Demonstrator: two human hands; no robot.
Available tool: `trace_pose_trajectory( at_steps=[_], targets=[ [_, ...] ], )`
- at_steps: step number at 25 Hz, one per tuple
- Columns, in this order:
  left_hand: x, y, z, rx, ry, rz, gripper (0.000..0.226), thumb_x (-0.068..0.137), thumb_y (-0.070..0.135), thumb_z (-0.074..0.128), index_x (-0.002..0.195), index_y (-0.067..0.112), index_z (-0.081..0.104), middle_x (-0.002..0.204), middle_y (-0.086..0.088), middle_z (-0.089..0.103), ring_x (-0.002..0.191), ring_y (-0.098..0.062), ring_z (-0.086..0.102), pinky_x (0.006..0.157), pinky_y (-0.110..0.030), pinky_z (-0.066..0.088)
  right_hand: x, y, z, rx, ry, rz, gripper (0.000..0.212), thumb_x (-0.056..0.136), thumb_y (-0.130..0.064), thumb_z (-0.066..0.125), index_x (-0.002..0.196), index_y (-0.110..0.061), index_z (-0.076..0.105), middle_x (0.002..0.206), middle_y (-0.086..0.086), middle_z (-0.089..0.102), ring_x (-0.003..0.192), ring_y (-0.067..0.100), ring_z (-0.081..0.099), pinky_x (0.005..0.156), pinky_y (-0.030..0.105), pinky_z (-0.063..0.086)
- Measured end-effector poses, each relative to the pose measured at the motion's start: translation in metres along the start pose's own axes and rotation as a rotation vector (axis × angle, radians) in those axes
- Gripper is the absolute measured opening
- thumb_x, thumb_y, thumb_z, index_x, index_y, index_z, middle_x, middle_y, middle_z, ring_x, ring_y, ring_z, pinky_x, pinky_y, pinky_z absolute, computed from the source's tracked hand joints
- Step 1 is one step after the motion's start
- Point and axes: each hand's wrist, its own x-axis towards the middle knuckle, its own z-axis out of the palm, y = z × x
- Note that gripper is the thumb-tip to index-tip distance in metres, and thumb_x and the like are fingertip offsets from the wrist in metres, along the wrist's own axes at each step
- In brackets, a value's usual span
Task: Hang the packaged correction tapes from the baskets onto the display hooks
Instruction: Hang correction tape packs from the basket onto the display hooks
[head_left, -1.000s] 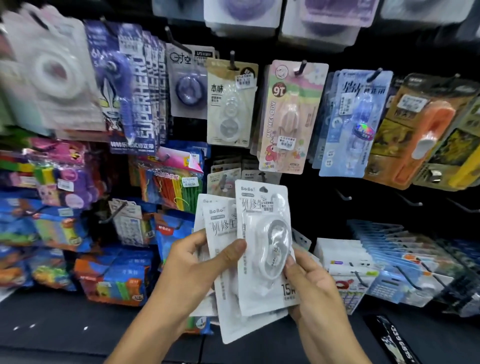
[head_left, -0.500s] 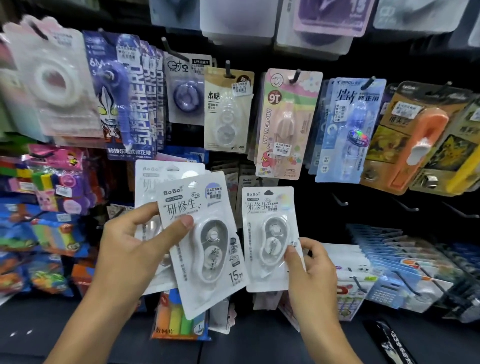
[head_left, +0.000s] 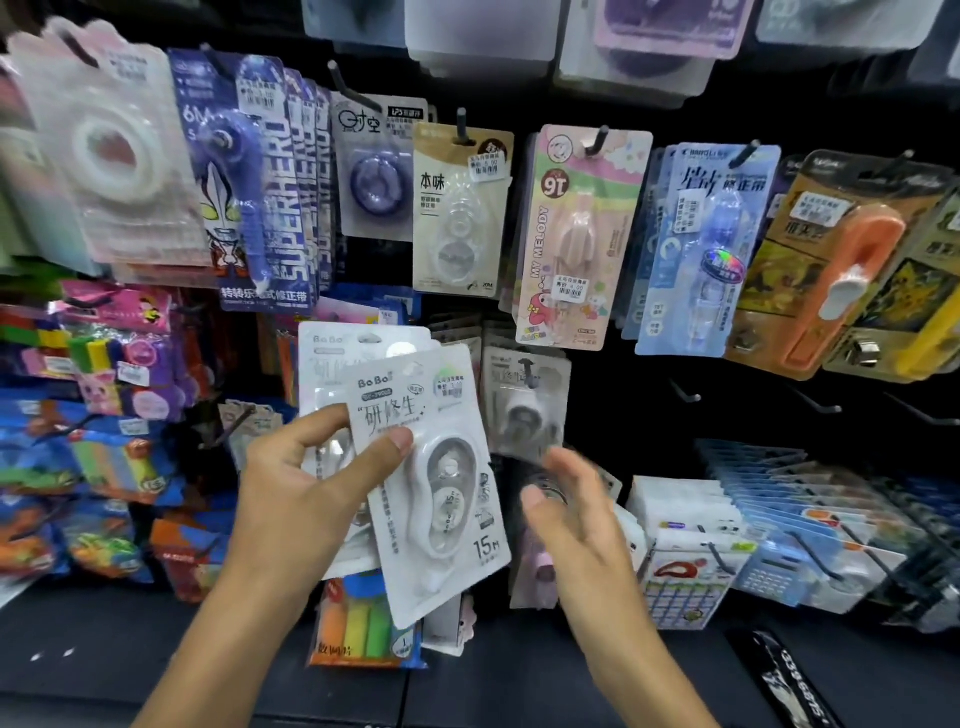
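Observation:
My left hand (head_left: 306, 493) grips a small stack of white BoBo correction tape packs (head_left: 431, 483), thumb pressed on the front pack, another pack fanned out behind it. To the right, one white correction tape pack (head_left: 524, 405) hangs on a black display hook (head_left: 529, 371) in the middle row, blurred. My right hand (head_left: 576, 514) is just below that hanging pack, fingers apart, holding nothing. No basket is in view.
Other correction tape packs hang in the row above: a purple superhero card (head_left: 260, 182), a beige pack (head_left: 460, 208), a pink My Melody pack (head_left: 576, 239). Bare hooks (head_left: 685, 392) stick out to the right. Calculators (head_left: 769, 519) and coloured stationery (head_left: 104, 441) fill lower hooks.
My right hand has let go of the single pack, which now hangs on the hook, and has dropped slightly below it. My left hand keeps its stack, shifted a little right.

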Motion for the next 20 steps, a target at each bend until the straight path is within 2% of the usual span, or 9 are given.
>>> trace_pose_trajectory(
  at_steps=[3,6,8,10,12,13,15,17,20],
  targets=[
    [-0.003,-0.002,0.012,0.025,-0.108,-0.031,0.026,0.065,0.041,0.079,0.090,0.041,0.081,0.096,0.016,0.080,0.090,-0.003,0.075,0.065,-0.017,0.057,-0.008,0.007,0.006,0.105,-0.248,0.017,0.043,0.078,-0.050,0.083,0.115,-0.032,0.069,0.114,0.002,0.077,0.105,0.021,0.074,0.082,0.027,0.059],
    [-0.002,-0.004,0.012,0.047,-0.082,-0.079,0.019,0.071,0.045,0.076,0.090,0.044,0.080,0.099,0.021,0.078,0.097,0.007,0.069,0.082,-0.020,0.050,-0.007,0.004,0.000,0.179,-0.051,-0.016,0.030,0.079,-0.044,0.082,0.102,-0.027,0.072,0.103,0.009,0.079,0.084,0.021,0.077,0.062,0.022,0.058],
    [-0.002,-0.004,0.008,0.059,-0.081,-0.075,0.021,0.085,0.025,0.075,0.091,0.044,0.080,0.104,0.024,0.076,0.103,0.014,0.064,0.086,-0.016,0.043,-0.007,0.003,-0.012,0.052,0.121,0.005,0.024,0.085,-0.051,0.073,0.101,-0.035,0.068,0.097,0.000,0.079,0.066,0.010,0.070,0.049,0.020,0.049],
    [-0.002,-0.005,0.006,0.085,-0.094,-0.069,0.039,0.087,0.008,0.072,0.093,0.045,0.080,0.109,0.025,0.075,0.108,0.014,0.061,0.089,-0.017,0.042,-0.007,0.002,-0.018,-0.098,0.174,-0.031,0.018,0.086,-0.058,0.067,0.099,-0.046,0.063,0.095,-0.013,0.077,0.072,0.002,0.070,0.057,0.017,0.048],
    [-0.004,-0.004,0.007,0.065,-0.098,-0.054,0.036,0.085,0.012,0.074,0.096,0.046,0.080,0.115,0.022,0.074,0.118,0.008,0.059,0.099,-0.025,0.042,-0.006,-0.004,-0.014,-0.125,0.221,-0.071,0.021,0.083,-0.061,0.065,0.095,-0.043,0.063,0.091,-0.024,0.074,0.079,-0.005,0.069,0.062,0.011,0.048],
    [-0.005,-0.002,0.009,0.062,-0.101,-0.046,0.033,0.083,0.019,0.073,0.099,0.047,0.079,0.118,0.023,0.073,0.125,0.006,0.056,0.106,-0.029,0.039,-0.003,-0.005,-0.011,-0.123,0.266,-0.076,0.025,0.085,-0.060,0.065,0.093,-0.036,0.063,0.088,-0.025,0.072,0.077,-0.006,0.067,0.063,0.014,0.049],
    [-0.008,-0.001,0.012,0.042,-0.113,-0.041,0.034,0.081,0.027,0.069,0.104,0.052,0.076,0.120,0.031,0.069,0.130,0.009,0.051,0.107,-0.028,0.035,0.006,-0.004,-0.008,-0.094,0.356,-0.021,0.026,0.090,-0.053,0.067,0.091,-0.027,0.062,0.082,-0.016,0.072,0.070,0.003,0.066,0.069,0.036,0.054],
    [-0.007,-0.002,0.013,0.027,-0.130,-0.043,0.039,0.089,0.019,0.071,0.105,0.054,0.075,0.119,0.036,0.068,0.121,0.019,0.053,0.097,-0.020,0.037,0.013,-0.007,-0.007,-0.025,0.359,0.059,0.018,0.093,-0.037,0.070,0.103,-0.028,0.058,0.096,-0.008,0.072,0.076,0.021,0.070,0.075,0.053,0.059],
    [-0.005,-0.009,0.016,0.039,-0.162,-0.049,0.040,0.093,0.020,0.068,0.108,0.057,0.073,0.121,0.037,0.066,0.119,0.022,0.052,0.095,-0.013,0.038,0.008,-0.004,-0.007,0.035,0.236,0.115,0.046,0.092,-0.027,0.073,0.124,-0.043,0.044,0.128,-0.016,0.057,0.098,0.015,0.069,0.081,0.042,0.058]
  ],
)
